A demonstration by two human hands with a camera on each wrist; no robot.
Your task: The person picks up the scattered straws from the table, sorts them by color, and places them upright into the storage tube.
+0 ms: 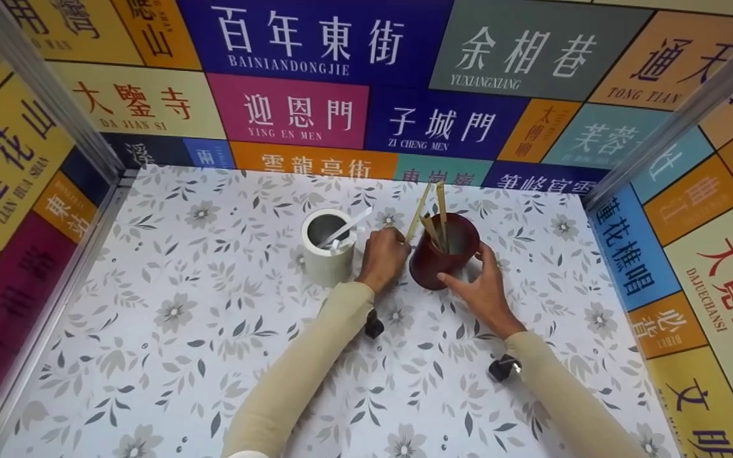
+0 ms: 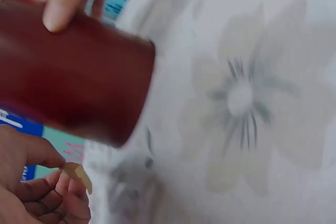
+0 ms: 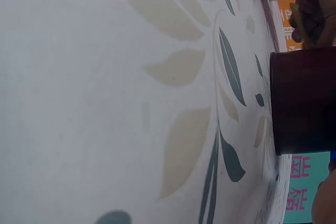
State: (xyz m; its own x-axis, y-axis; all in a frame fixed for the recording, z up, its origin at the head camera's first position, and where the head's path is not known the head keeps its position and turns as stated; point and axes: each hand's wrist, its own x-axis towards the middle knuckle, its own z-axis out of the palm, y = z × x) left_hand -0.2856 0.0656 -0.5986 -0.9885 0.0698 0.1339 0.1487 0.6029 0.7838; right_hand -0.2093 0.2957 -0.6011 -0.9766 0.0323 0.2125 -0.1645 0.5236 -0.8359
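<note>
My right hand (image 1: 486, 289) holds a dark red cylindrical cup (image 1: 429, 272), thumb on the near side and fingers round the far right side. Several flat bamboo sticks (image 1: 441, 205) stand inside that cup and poke out over its rim. Left of the cup, my left hand (image 1: 384, 257) pinches one thin bamboo stick (image 1: 418, 213) between thumb and fingers. In the left wrist view the stick's lower end (image 2: 79, 176) sticks out below the fingertips. The red cup's base edge (image 3: 274, 103) shows close over the cloth in the right wrist view.
Just left of my left hand stands a white cylindrical cup (image 1: 327, 267) with white plastic sticks (image 1: 354, 222) in it. A floral cloth (image 1: 175, 312) covers the table. Coloured panels with lettering (image 1: 309, 114) wall the back and both sides, with metal posts at the corners.
</note>
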